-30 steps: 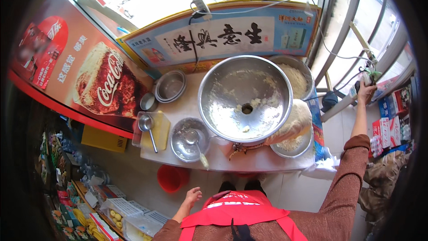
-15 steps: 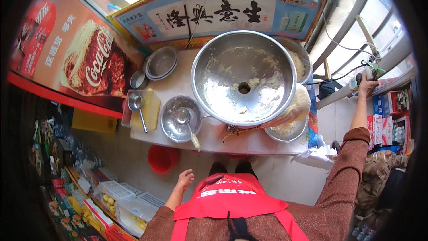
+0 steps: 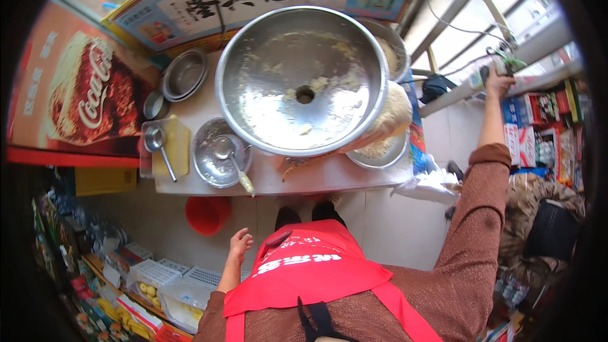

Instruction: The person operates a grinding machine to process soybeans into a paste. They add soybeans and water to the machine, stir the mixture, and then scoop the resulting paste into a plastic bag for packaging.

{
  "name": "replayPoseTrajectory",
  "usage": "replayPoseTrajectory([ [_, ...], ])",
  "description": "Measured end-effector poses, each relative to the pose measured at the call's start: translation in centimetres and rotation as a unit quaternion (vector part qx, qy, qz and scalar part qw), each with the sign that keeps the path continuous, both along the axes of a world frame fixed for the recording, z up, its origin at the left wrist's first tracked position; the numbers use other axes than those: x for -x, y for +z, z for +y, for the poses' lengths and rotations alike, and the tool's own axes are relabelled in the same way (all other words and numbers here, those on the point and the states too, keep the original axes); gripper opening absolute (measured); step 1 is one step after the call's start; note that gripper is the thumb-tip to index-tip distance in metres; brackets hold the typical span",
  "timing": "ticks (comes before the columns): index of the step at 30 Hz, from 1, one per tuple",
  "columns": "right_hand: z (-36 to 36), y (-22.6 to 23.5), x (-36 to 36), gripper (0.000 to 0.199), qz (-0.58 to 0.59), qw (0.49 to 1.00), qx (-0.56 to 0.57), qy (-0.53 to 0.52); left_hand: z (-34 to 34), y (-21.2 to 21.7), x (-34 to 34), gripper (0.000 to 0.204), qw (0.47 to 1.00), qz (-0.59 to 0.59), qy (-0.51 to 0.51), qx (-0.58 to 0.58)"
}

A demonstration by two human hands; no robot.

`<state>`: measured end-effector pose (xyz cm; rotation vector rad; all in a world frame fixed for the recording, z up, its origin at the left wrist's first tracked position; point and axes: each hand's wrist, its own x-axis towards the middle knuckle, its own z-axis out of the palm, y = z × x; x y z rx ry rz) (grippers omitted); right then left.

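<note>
At the far right, my right hand (image 3: 501,82) is closed around a small grey device with cables (image 3: 482,76) on the metal rail (image 3: 446,98); its exact kind is unclear. My left hand (image 3: 240,242) hangs beside the red apron (image 3: 304,256), fingers loosely bent and apart, holding nothing. In front of me stands a wide steel funnel-shaped pan (image 3: 266,82) with a central hole and pale, wet residue on its walls. To its left, a ladle with a pale handle (image 3: 244,180) rests in a steel bowl (image 3: 206,171).
A second ladle (image 3: 166,161) lies across a clear plastic tub (image 3: 182,145). Steel bowls (image 3: 183,76) stand behind it on the table (image 3: 316,183). A red bucket (image 3: 208,215) is on the floor. Stacked goods (image 3: 544,145) line the right side, crates (image 3: 155,275) the lower left.
My view has shifted, so the table and pan appear farther left and higher. My right hand stays at the device on the rail; my left hand still hangs beside the apron.
</note>
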<state>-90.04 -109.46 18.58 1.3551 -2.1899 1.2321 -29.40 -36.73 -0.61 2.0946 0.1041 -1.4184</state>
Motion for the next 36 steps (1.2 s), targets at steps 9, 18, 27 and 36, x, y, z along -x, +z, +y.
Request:
replayPoseTrajectory([
  [9, 1.8, 1.2, -2.1, 0.078, 0.005, 1.000, -0.005, -0.016, -0.3, 0.2, -0.1, 0.044, 1.000, -0.005, 0.002, -0.005],
  [18, 1.1, 0.5, -1.0, 0.082, -0.026, 1.000, -0.009, 0.002, -0.6, 0.3, 0.2, 0.046, 1.000, 0.000, -0.001, -0.004],
  [27, 0.8, -0.1, -0.3, 0.083, -0.001, 1.000, 0.013, 0.018, -1.2, 0.9, 0.2, 0.048, 1.000, -0.010, -0.005, -0.011],
  [36, 0.7, 0.1, -0.5, 0.084, 0.008, 1.000, -0.009, -0.006, -1.4, 0.9, 0.3, 0.047, 1.000, -0.012, -0.021, -0.011],
])
